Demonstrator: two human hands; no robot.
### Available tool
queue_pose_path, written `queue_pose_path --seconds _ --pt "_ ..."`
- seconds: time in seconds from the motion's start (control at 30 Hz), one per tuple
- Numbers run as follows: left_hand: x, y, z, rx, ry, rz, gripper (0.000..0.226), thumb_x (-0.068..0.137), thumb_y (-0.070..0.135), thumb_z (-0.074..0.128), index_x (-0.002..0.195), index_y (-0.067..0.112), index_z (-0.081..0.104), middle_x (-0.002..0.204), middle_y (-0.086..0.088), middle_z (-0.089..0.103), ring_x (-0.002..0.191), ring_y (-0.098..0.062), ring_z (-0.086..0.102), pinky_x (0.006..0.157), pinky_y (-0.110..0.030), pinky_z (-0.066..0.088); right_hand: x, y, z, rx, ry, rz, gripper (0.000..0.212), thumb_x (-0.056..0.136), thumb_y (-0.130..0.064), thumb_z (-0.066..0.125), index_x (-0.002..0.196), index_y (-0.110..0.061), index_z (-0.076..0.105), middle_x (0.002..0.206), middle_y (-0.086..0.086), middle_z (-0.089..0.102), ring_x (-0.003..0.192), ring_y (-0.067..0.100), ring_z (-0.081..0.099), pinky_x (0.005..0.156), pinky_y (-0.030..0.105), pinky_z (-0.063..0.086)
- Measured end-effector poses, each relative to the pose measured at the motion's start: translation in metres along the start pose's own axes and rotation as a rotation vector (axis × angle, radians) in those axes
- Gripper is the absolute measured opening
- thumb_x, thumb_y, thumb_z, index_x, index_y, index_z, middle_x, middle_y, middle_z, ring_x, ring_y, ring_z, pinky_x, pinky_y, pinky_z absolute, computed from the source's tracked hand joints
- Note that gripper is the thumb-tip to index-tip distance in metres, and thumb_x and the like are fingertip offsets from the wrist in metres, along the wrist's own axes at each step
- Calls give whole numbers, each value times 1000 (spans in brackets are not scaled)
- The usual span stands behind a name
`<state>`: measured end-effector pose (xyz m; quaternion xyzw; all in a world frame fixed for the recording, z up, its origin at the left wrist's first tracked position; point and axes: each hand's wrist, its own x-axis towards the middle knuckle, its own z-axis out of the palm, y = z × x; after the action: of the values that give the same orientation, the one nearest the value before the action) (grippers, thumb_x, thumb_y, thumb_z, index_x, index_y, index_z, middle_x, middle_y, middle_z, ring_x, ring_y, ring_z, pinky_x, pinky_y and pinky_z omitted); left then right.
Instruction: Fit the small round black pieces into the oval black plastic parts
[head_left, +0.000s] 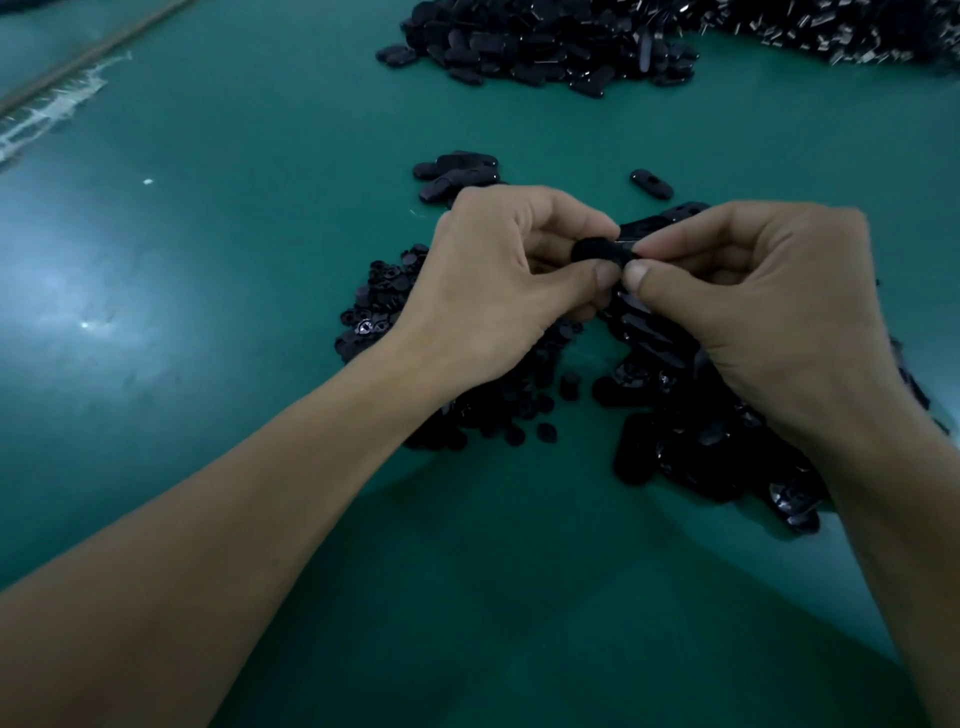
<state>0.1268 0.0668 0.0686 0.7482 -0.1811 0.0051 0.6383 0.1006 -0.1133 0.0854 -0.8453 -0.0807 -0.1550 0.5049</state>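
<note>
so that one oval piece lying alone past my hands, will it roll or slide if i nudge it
The lone oval piece lies flat on the green mat, so it would probably slide rather than roll. Its glossy top hints it may be slippery to pinch. It looks like thin moulded plastic, so likely stiff and light.

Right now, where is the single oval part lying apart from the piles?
In the head view, the single oval part lies on the green mat, just beyond the right hand and right of the small cluster of ovals.
</note>
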Motion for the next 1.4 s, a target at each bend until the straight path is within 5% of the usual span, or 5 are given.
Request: queue_pose_path --seconds 0.57,0.8,1.03,1.27,1.4 --pt "25 -5 -23 133 277 -32 19 87 1 73 88 20 71 70 3 76 67 -14 75 73 -30 62 -6 5 -4 -401 5 -101 8 93 -21 71 94 -28 74 79 -28 61 75 -14 61 70 1 46" --pt "66 -22 -50 238 449 -184 21 89 4 72 108 14 74 78 3 71 58 -5 68 79 -28 62 -10 -3 -2 -759 -224 1 35 87 -48 70 113 -24 70 92 -7 61 92 17 58 86 43 54" --pt "83 -31 -52 357 453 -337 29 87 0 73 74 21 58 84 -4 66 67 -19 72 77 -39 64 -12 -3 0 -751 -203 4 20 95 -37 65 105 -22 72 96 -4 64 96 20 60 86 43 55" --pt "72 -19 -39 398 403 -232 46 91 13 72 136 14 60 128 2 59 64 -4 71 67 -15 56 -10 -1 -5 -565 84 -137 16 99 -32 64 102 -24 77 83 -3 66 75 11 59 69 7 38" --pt "50 -1 -23 119 262 -191 7 93 10 71 99 13 73 89 -2 73 62 -8 70 60 -20 57 -12 -4 0 -313 141 -189 9 100 -29 64 99 -26 73 65 -16 64 66 8 65 62 14 49"
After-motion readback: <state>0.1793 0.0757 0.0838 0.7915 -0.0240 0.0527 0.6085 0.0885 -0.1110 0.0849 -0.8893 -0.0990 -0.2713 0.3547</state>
